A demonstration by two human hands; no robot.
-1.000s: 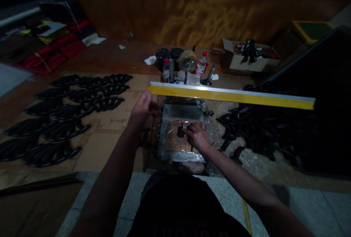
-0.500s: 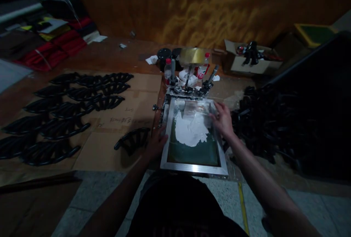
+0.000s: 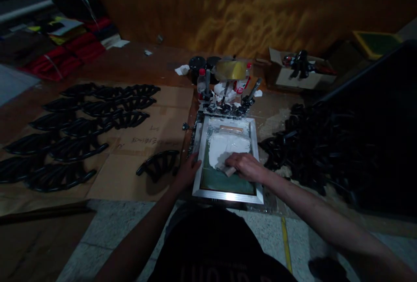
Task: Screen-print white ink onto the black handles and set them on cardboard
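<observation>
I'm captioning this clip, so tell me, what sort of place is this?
Probably a screen-printing workshop: a metal-framed screen carries white paste, the right hand grips a squeegee-like tool over it, and similar black parts lie in rows on cardboard.

At centre, a shiny metal screen frame [image 3: 228, 197] and smooth white paste [image 3: 215, 146]; at left, glossy black plastic-looking pieces [image 3: 60, 179] on matt cardboard [image 3: 174, 114]; at top, a glossy wood-look panel [image 3: 260, 14].

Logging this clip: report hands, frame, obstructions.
Right hand gripping scraper at white paste. Left hand at left side of metal frame. Brown strip near far end.
</observation>
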